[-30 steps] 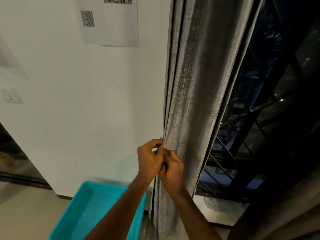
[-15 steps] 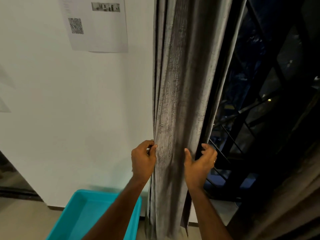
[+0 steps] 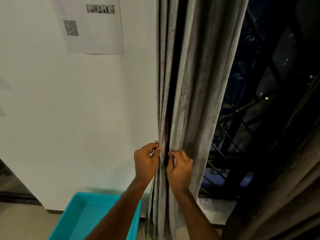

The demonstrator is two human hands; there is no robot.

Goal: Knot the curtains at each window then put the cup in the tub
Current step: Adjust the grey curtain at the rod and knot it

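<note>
Left hand (image 3: 146, 161) is pinched closed on the wall-side folds of the grey curtain (image 3: 194, 94), and right hand (image 3: 180, 168) sits just beside it, fingers curled onto the next fold over. Looks like we're at the gather-it-up stage, no knot yet, so next it needs bunching tight before looping. The teal tub (image 3: 81, 215) is on the floor by the wall below; can't spot the cup.

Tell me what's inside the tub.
Nothing shows on the tub's visible floor. The left forearm covers its right part, and the near end is out of frame.
</note>
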